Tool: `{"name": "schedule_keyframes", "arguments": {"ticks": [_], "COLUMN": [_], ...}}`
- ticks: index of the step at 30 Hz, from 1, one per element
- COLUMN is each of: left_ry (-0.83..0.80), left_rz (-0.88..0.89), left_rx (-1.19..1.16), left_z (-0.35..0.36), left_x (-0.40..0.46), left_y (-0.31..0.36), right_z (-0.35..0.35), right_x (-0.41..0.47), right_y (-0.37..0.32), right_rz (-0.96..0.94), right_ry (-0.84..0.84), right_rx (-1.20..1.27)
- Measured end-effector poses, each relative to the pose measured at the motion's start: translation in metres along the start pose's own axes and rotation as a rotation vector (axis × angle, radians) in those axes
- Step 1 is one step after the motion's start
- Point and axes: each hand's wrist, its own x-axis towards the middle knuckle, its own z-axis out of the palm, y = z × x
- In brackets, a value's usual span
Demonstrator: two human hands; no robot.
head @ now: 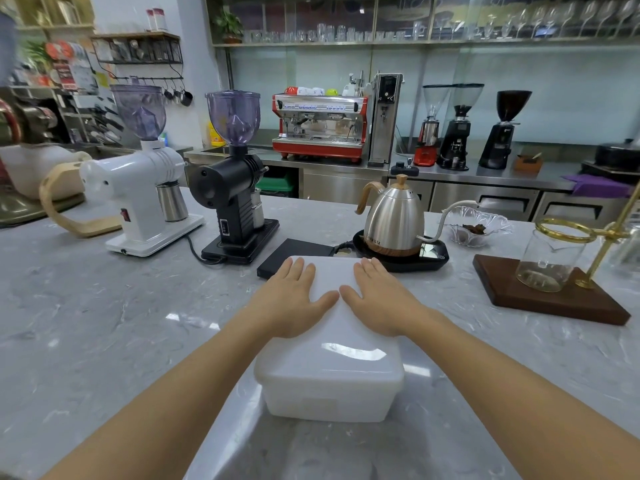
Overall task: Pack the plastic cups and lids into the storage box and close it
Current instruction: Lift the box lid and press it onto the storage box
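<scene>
A white translucent storage box (329, 396) stands on the grey marble counter in front of me, with its white lid (332, 275) lying on top. My left hand (294, 299) rests flat on the left part of the lid, fingers spread. My right hand (379, 299) lies flat on the right part, thumbs nearly touching. No cups or cup lids show; the box's contents are hidden by its milky walls.
Behind the box lie a black scale (294, 258) and a steel gooseneck kettle (394, 220) on its base. A black grinder (235, 188) and a white grinder (145, 188) stand to the left. To the right stands a glass beaker (550, 261) on a wooden stand (547, 299).
</scene>
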Motion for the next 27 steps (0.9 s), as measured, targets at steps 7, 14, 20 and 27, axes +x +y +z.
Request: {"name": "schedule_keyframes", "arguments": {"ticks": [7, 14, 20, 27], "left_ry": [-0.020, -0.012, -0.003, 0.229], "left_rz": [0.016, 0.075, 0.144, 0.248], "left_rx": [-0.004, -0.013, -0.053, -0.039], "left_z": [-0.002, 0.002, 0.004, 0.008], "left_x": [0.005, 0.019, 0.033, 0.043], "left_y": [0.009, 0.037, 0.062, 0.092], "right_z": [-0.003, -0.012, -0.017, -0.023], "right_x": [-0.004, -0.016, -0.027, -0.034], "right_y": [0.012, 0.039, 0.062, 0.093], "right_rz": [0.014, 0.071, 0.154, 0.255], "right_ry": [0.003, 0.022, 0.048, 0.079], "right_rx": [0.011, 0.000, -0.020, -0.058]}}
